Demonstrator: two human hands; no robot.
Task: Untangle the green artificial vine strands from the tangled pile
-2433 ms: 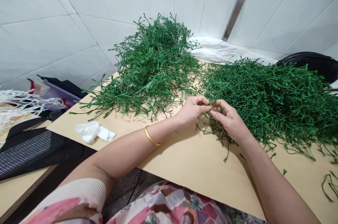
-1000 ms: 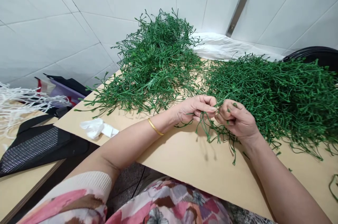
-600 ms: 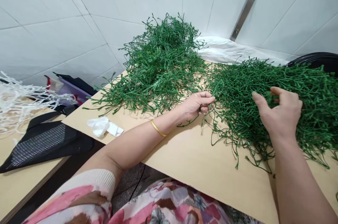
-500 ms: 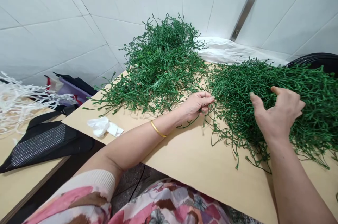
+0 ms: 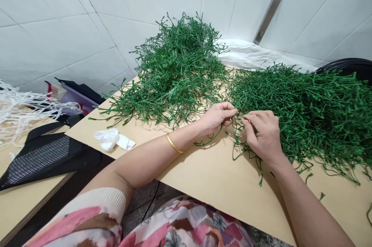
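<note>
Green stems lie in two heaps, left heap and right heap, on pale surface. Left hand pinches thin stem between heaps, near front. Right hand just beside, fingers curled; cannot tell if gripping anything. Step in hand looks like close fingertip work; next move likely calls for fine pinch, without snagging neighbouring stems.

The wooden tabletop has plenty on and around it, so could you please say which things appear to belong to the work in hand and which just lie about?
Work in hand:
- green stem in the left hand
- two green stem heaps

Apparently just lying about:
- crumpled white tissue
- black mesh piece
- white strands
</note>
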